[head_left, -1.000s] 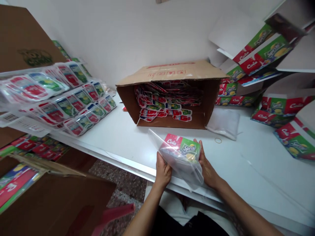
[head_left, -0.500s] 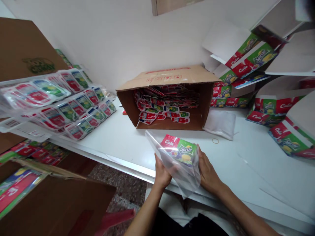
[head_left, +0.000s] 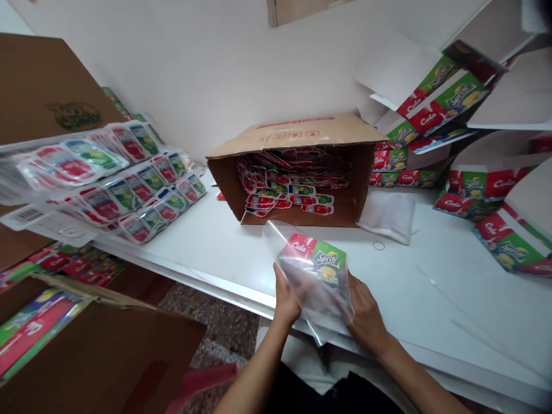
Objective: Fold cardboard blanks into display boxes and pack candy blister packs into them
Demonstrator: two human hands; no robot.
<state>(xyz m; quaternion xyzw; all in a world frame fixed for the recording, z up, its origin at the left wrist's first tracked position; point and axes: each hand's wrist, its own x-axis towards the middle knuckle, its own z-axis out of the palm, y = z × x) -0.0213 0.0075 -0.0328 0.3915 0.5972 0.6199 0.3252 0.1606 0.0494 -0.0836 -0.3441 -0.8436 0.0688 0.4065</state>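
Over the table's front edge I hold a small printed carton (head_left: 330, 257) with red Cola and green Sprite panels, partly inside a clear plastic bag (head_left: 319, 310). My left hand (head_left: 287, 298) is closed on the bag's left side, some fingers showing blurred through the film. On the right side, my right hand (head_left: 365, 313) grips the bag near the carton's lower right corner; its fingertips are partly hidden. The bag's loose film spreads past the carton's left end and hangs below it.
Behind stands an open brown cardboard box (head_left: 297, 135) with many bottle-shaped packets (head_left: 317, 209). To its right lie a stack of clear bags (head_left: 386, 215) and a rubber band (head_left: 378, 246). Printed cartons (head_left: 511, 250) pile up at right; packet strips (head_left: 142, 192) lie left.
My right hand has slid a little down along the bag. The bag's left flap has shifted slightly right and up, and the film sits differently around the carton.
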